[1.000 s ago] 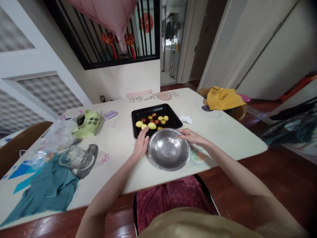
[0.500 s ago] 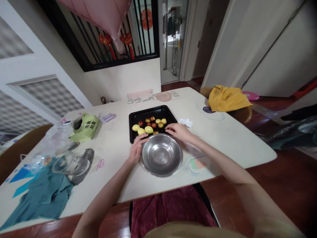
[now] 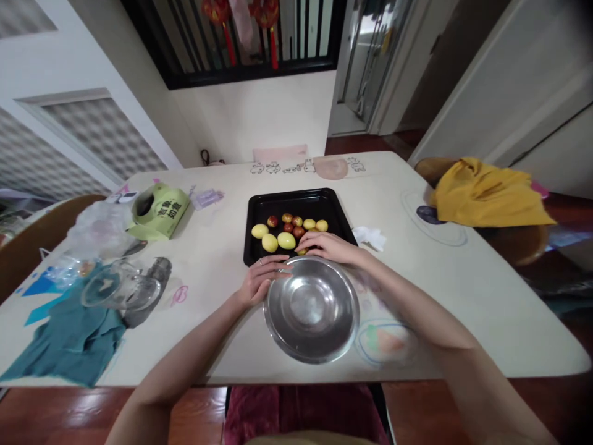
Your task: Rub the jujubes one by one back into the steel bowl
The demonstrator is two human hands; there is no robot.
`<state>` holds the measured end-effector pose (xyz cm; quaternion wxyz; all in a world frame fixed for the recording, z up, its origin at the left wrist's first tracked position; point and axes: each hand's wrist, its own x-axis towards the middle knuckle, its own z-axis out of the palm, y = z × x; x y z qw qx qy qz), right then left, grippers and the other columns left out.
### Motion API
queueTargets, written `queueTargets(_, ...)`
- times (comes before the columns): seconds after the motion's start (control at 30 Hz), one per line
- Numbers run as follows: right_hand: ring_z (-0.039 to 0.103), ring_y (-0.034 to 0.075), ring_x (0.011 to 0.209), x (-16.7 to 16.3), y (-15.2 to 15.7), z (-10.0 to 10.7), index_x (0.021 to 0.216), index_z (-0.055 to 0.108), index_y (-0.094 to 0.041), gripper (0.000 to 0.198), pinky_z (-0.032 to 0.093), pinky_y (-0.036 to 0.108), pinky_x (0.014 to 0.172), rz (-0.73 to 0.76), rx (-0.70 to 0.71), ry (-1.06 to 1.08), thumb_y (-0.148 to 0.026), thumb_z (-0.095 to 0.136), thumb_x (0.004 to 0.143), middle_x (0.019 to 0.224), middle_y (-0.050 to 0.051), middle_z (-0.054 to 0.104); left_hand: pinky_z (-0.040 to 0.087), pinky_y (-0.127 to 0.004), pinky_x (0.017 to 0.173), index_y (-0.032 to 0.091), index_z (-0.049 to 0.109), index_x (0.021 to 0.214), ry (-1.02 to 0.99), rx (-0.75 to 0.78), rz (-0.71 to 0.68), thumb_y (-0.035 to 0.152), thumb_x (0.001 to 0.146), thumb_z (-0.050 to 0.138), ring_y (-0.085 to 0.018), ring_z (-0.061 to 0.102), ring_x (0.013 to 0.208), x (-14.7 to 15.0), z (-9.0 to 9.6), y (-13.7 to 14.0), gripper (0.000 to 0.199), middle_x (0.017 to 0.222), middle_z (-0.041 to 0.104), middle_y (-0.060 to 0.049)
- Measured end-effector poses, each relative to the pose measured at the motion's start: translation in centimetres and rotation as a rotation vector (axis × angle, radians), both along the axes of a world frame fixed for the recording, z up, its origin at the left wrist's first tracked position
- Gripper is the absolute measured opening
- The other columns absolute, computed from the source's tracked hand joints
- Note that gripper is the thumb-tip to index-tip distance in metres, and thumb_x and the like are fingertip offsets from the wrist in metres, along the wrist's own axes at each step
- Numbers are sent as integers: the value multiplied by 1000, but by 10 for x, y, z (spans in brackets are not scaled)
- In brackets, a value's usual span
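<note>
A shiny steel bowl [image 3: 312, 337] sits on the table close to me, its inside bare. Behind it lies a black tray [image 3: 296, 199] holding several red-brown and yellow jujubes [image 3: 298, 232] and three larger yellow-green fruits [image 3: 286, 240]. My left hand [image 3: 262, 278] rests at the bowl's left far rim, fingers stretched out over the edge. Over the tray's near right part, my right hand [image 3: 331, 247] reaches with slightly bent fingers, its fingertips at a yellowish jujube [image 3: 302, 251]. Part of that jujube and some fruit beside it are hidden by the hand.
On the left stand a green paper bag [image 3: 164, 213], a clear plastic jug [image 3: 123, 287] and a teal cloth [image 3: 69, 337]. A crumpled white tissue [image 3: 369, 237] lies right of the tray. A yellow cloth [image 3: 486, 194] hangs over a chair at the right.
The view has tilted down. My right hand has moved left to the jujube near the tray's front edge. My left fingers now reach further over the bowl's rim.
</note>
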<state>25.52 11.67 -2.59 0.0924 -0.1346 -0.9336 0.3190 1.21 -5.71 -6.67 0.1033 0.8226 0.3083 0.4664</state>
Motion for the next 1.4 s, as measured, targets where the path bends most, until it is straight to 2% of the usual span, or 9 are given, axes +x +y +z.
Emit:
queueTargets(0.2,70,24,122,10,4,-4,126,78,-26,27,54,41,108,23,-32,3,-23,64,104,132,9,75,53,-50,116,16,71,140,66,-59,-77,48,116,27,-31,60,145,-3,-3,-5,60,139,74,-17)
queueTargets(0.3,69,23,124,10,7,-8,133,75,-27,34,54,42,110,30,-6,-8,-18,65,102,134,9,74,50,-52,121,16,65,147,111,-74,-109,50,116,27,-31,60,145,-5,-4,-5,60,144,71,-17)
queueTargets(0.43,71,23,120,11,9,-7,132,74,-25,32,57,43,108,36,53,50,-18,64,102,131,10,74,50,-52,122,16,64,149,118,-82,-126,51,116,26,-30,60,146,-5,-2,-5,61,145,70,-18)
queueTargets(0.63,69,25,124,22,-18,36,130,73,-27,30,57,46,110,9,177,232,-20,57,105,134,9,73,54,-54,117,17,66,145,76,-84,-126,46,116,28,-32,59,147,-3,-3,-5,56,142,72,-18)
queueTargets(0.77,70,24,122,28,-53,55,127,73,-27,25,59,40,105,120,190,127,-25,56,108,134,7,72,54,-53,117,17,69,141,72,-79,-119,44,116,29,-32,60,146,-3,-6,-5,55,139,74,-17)
queueTargets(0.9,70,22,117,25,-76,44,124,72,-26,28,59,38,100,239,159,-44,-17,51,108,129,6,74,55,-53,116,17,72,136,68,-67,-116,43,115,29,-31,62,145,-4,-7,-4,54,137,75,-17)
queueTargets(1.03,68,21,118,17,-79,27,124,70,-23,32,56,38,103,304,182,-151,-9,47,106,128,6,74,53,-54,119,18,73,136,66,-60,-121,42,116,29,-30,62,145,-4,-8,-3,53,139,74,-17)
queueTargets(1.2,68,22,115,14,-75,17,119,71,-23,29,54,38,103,300,184,-140,-6,55,101,120,6,76,52,-54,121,18,73,136,82,-60,-111,41,116,29,-29,61,146,-5,-7,-4,54,141,73,-16)
queueTargets(1.4,68,23,113,17,-73,19,121,71,-23,27,54,39,102,289,157,-121,-9,63,99,118,5,77,54,-54,119,18,73,136,81,-55,-104,40,115,30,-30,62,145,-4,-5,-4,53,141,73,-16)
